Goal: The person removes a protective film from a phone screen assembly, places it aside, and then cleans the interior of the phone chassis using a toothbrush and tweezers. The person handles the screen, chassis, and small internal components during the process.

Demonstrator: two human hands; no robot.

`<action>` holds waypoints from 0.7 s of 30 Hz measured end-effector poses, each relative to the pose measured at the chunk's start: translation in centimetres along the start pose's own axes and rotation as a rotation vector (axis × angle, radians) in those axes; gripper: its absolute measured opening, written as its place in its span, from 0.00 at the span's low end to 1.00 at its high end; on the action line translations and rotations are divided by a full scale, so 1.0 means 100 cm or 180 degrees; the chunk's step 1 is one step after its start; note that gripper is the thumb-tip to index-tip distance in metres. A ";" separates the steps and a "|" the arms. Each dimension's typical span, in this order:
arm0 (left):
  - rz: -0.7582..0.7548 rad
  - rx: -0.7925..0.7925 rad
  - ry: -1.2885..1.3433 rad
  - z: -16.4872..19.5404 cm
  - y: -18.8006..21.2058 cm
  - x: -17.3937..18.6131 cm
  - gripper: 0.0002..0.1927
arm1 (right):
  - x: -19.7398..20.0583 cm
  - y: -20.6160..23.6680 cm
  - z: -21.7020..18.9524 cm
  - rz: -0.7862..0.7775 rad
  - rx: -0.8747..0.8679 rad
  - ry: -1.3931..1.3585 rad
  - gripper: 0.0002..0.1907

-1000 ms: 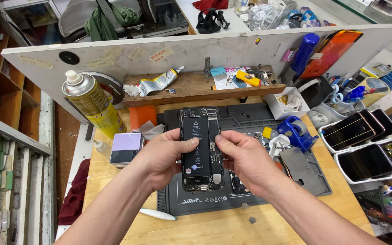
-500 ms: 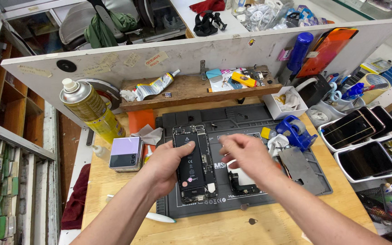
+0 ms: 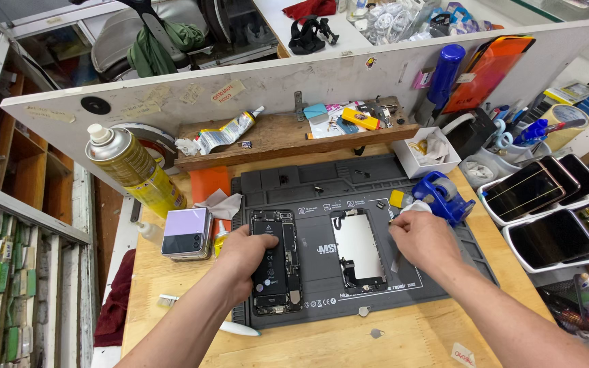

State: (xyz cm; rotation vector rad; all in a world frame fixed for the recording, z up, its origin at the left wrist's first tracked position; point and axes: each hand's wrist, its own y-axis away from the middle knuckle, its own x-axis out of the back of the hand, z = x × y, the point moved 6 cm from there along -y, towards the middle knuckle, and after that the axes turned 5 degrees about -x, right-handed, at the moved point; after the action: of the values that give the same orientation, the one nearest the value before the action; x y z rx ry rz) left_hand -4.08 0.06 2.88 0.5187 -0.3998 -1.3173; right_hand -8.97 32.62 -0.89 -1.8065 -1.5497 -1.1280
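Observation:
My left hand (image 3: 243, 255) rests on an opened phone body (image 3: 274, 262) with a black battery, lying on the left part of a dark grey repair mat (image 3: 322, 184). To its right on the mat lies a separate screen panel (image 3: 359, 251), back side up, with a silvery plate. My right hand (image 3: 420, 238) is at the mat's right side, fingers closed on a small white wipe (image 3: 412, 208) next to a blue tape dispenser (image 3: 441, 194).
A yellow spray can (image 3: 134, 170) and a lilac folding phone (image 3: 185, 233) stand left of the mat. White trays with several phones (image 3: 553, 204) sit at the right. A wooden shelf (image 3: 274, 136) with glue tubes and small parts runs along the white back board.
Both hands held the opened phone above the mat; the phone now lies flat under my left hand, the screen panel lies apart beside it, and my right hand moved right to the wipe.

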 end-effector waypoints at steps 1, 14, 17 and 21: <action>0.0022 0.0004 -0.0147 -0.003 -0.005 -0.001 0.12 | -0.003 0.004 -0.003 -0.0001 0.0012 -0.0024 0.11; 0.0266 -0.0467 -0.1514 -0.021 -0.047 -0.007 0.17 | -0.012 0.011 -0.015 -0.0120 0.0213 -0.0366 0.10; 0.0623 -0.0545 -0.2585 -0.017 -0.048 -0.002 0.19 | -0.013 0.008 -0.013 -0.0195 0.0224 -0.0373 0.10; 0.1038 -0.1975 -0.3542 0.008 -0.040 -0.014 0.29 | -0.012 0.004 -0.010 -0.0228 0.0195 -0.0568 0.10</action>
State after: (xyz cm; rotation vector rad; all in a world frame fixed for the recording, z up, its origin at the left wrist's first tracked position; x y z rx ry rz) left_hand -8.10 0.67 1.28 -0.8283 -0.8864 -1.2215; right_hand -8.89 31.06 -1.35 -1.8665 -1.7440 -0.9615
